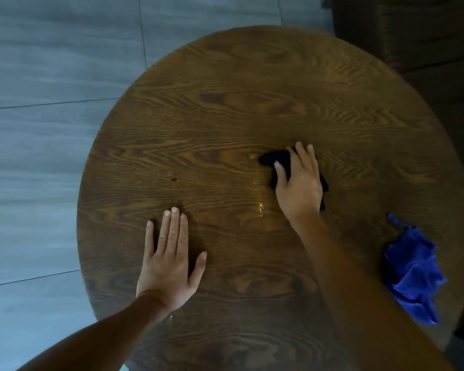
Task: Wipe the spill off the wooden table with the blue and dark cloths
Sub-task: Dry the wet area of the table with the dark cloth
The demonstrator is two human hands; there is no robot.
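Note:
A round wooden table (225, 108) fills the view. My right hand (299, 183) presses the dark cloth (275, 158) flat on the table's middle right; the cloth shows under the fingers and past the palm. A small wet glint of spill (261, 208) lies just left of that wrist. My left hand (170, 259) rests flat on the wood at the near left, fingers spread, holding nothing. The blue cloth (413, 271) lies crumpled near the table's right edge, apart from both hands.
Grey tiled floor (51, 129) lies to the left of and beyond the table. Dark brown furniture (413, 30) stands at the upper right, close to the table's far right edge.

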